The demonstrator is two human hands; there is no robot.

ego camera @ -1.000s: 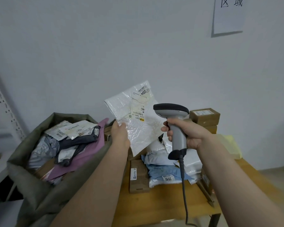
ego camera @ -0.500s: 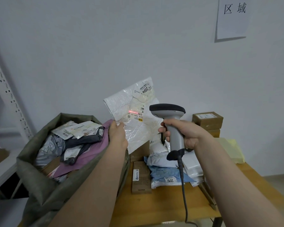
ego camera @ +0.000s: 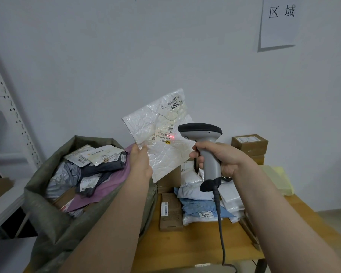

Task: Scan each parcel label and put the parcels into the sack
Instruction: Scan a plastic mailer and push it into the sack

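Observation:
My left hand [ego camera: 141,163] grips the lower left edge of a crinkled white mailer [ego camera: 161,150] and holds it upright in front of me. A red laser line falls on the barcode of its label [ego camera: 165,135]. My right hand [ego camera: 220,158] grips the handle of a grey corded barcode scanner [ego camera: 203,140], whose head points at that label from the right. The olive-green sack [ego camera: 47,211] stands open at the left, with several parcels in it.
A wooden table [ego camera: 195,245] carries a pile of white and blue mailers [ego camera: 201,203], a flat brown box [ego camera: 169,211] and stacked cardboard boxes [ego camera: 249,143] at the back right. A perforated shelf post [ego camera: 10,107] rises at the left. The scanner cable [ego camera: 220,229] hangs over the table.
The red scan line has shifted right along the label's barcode. Mailer and scanner stay almost where they were, the scanner head a little closer to the label.

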